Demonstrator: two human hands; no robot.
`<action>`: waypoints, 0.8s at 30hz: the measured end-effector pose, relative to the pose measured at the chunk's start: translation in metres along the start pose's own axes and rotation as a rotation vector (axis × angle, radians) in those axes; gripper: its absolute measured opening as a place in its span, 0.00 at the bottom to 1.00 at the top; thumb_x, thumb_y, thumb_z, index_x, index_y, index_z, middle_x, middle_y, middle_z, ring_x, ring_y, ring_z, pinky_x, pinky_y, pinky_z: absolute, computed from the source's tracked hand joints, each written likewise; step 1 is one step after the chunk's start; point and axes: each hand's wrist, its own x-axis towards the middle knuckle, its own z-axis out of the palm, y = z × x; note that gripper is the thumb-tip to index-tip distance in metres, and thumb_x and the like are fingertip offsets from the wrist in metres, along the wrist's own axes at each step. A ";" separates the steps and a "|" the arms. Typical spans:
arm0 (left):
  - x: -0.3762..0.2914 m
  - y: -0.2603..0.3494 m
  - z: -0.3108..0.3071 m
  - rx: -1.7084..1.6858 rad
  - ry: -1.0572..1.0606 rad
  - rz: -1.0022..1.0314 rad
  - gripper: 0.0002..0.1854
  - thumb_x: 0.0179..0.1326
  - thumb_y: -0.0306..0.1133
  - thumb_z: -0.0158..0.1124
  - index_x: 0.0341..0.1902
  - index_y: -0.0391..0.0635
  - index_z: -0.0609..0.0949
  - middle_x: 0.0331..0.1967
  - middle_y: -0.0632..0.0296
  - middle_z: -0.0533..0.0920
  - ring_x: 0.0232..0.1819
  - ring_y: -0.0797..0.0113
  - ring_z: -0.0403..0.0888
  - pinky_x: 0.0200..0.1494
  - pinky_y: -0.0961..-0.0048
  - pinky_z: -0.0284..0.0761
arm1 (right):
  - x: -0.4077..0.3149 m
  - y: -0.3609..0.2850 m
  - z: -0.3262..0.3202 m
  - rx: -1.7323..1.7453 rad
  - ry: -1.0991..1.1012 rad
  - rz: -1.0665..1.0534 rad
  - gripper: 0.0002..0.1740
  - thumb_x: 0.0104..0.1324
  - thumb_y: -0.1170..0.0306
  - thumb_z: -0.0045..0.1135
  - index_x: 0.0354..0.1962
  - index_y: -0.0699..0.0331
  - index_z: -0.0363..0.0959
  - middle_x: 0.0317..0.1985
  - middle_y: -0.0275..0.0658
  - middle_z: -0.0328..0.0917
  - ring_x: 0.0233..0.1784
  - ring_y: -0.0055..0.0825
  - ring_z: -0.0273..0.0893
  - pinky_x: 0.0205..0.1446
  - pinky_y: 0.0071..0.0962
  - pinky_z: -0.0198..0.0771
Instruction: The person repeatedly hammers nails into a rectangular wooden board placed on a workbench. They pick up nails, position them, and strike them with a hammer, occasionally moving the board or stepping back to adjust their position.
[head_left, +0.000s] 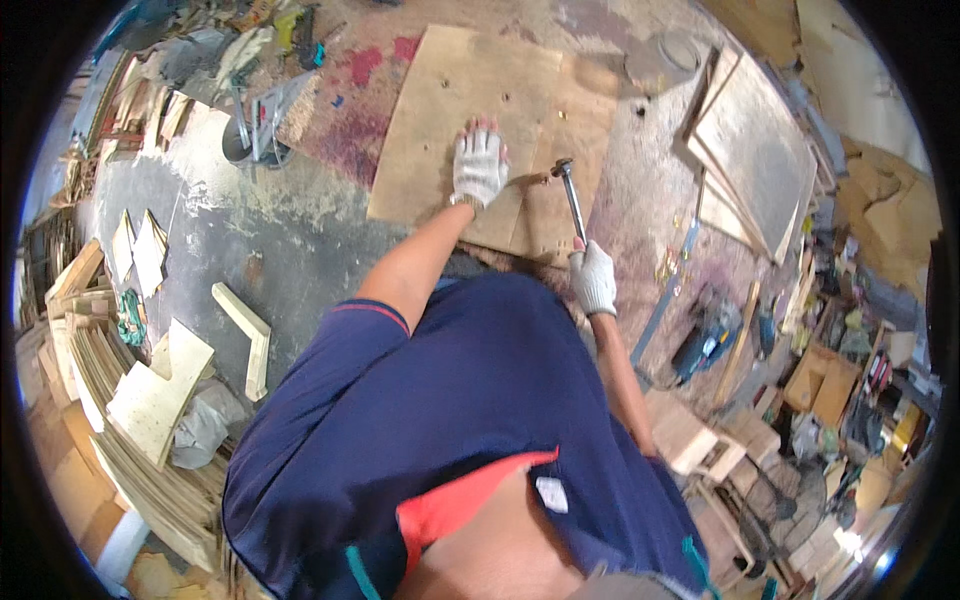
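Observation:
A thin plywood sheet lies before me on the floor, with several dark spots on its face and a seam down its right part. My left hand, in a white fingerless-tip glove, rests flat on the plywood with its fingers pointing away from me. In my right hand, gloved too, is the handle of a hammer. The hammer head is over the right part of the sheet; I cannot tell whether it touches. A small brassy bit sits near the sheet's upper right.
Stacked boards stand to the right. Nearer lie a blue metal strip and a blue power tool. At left are an angled wooden piece, wood offcuts and pointed white pieces. A metal-legged object stands upper left.

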 end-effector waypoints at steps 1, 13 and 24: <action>-0.006 -0.005 0.008 -0.015 -0.001 -0.002 0.31 0.69 0.43 0.51 0.72 0.40 0.67 0.74 0.45 0.63 0.76 0.45 0.59 0.77 0.47 0.49 | 0.004 -0.027 -0.024 0.010 0.024 0.004 0.19 0.74 0.58 0.49 0.36 0.68 0.72 0.24 0.60 0.76 0.31 0.62 0.77 0.32 0.50 0.69; 0.001 0.001 -0.008 0.000 -0.007 -0.006 0.31 0.69 0.43 0.51 0.72 0.41 0.67 0.74 0.46 0.64 0.77 0.47 0.57 0.78 0.49 0.49 | -0.010 -0.017 0.008 -0.154 -0.205 0.036 0.20 0.72 0.58 0.51 0.30 0.68 0.69 0.25 0.60 0.78 0.31 0.61 0.79 0.33 0.54 0.71; -0.002 0.005 -0.018 -0.001 -0.001 -0.020 0.31 0.70 0.43 0.51 0.73 0.40 0.66 0.74 0.46 0.64 0.76 0.46 0.58 0.77 0.48 0.49 | -0.027 -0.036 -0.009 0.719 0.208 -0.075 0.21 0.73 0.54 0.49 0.33 0.65 0.67 0.20 0.42 0.69 0.24 0.39 0.71 0.29 0.38 0.63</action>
